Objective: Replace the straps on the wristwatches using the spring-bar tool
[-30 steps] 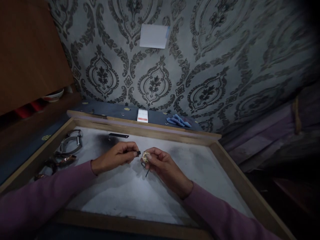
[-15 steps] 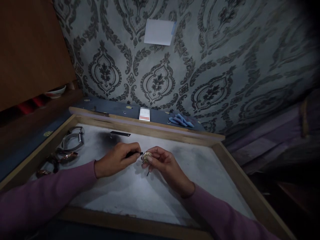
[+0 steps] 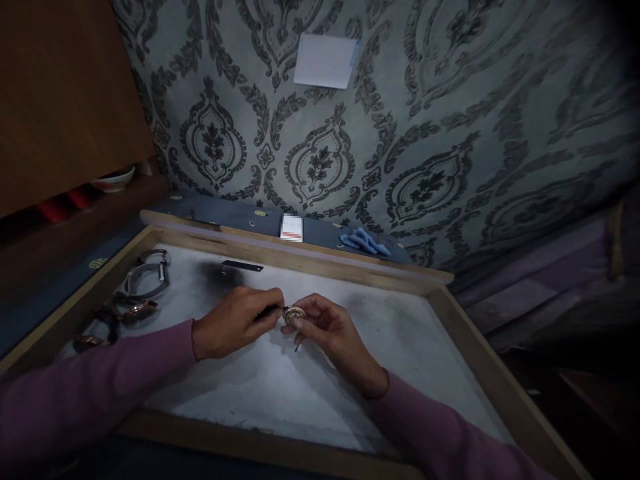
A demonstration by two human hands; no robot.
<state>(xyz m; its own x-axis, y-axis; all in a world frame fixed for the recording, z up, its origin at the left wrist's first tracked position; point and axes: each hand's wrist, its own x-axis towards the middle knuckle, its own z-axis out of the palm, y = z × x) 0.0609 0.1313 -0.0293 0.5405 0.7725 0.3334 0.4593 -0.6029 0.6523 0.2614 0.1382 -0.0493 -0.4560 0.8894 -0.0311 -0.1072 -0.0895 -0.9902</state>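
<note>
Watch (image 3: 295, 314) — in R hand (image 3: 334, 335); dk strip (image 3: 269, 311) — L hand (image 3: 237, 323).

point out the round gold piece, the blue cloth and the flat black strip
Round gold piece (image 3: 294, 313), head view: middle of its visible surface
Blue cloth (image 3: 365, 242), head view: middle of its folds
Flat black strip (image 3: 243, 266), head view: middle of its length

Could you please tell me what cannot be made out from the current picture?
All in the head view:
- Dark slim item: its kind; the left hand covers most of it.
- Round gold-coloured piece: its underside, turned away and behind the fingers of the right hand; its fine detail is too small.
- Small white box: its print, pixelated.
- Left sleeve: its near end, cut off by the picture's edge.
</note>
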